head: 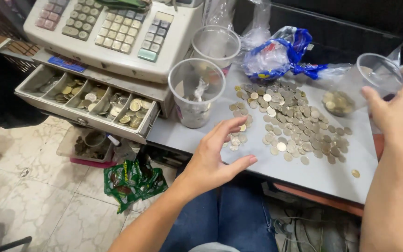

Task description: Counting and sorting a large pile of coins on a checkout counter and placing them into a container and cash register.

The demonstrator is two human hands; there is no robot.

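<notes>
A spread of several coins lies on a grey tabletop. My left hand hovers at the table's near edge, fingers apart, fingertips over a few coins at the pile's left side; it holds nothing. At the right edge of the view, my right hand is raised and wrapped around a clear plastic cup that sits tilted above the table's right side. Beneath that cup rests a small heap of coins seen through clear plastic.
A cash register stands at the upper left with its coin drawer pulled open. Two clear plastic cups stand beside it. A blue and white plastic bag lies behind the coins. Green packets and a pink-based tub are on the tiled floor.
</notes>
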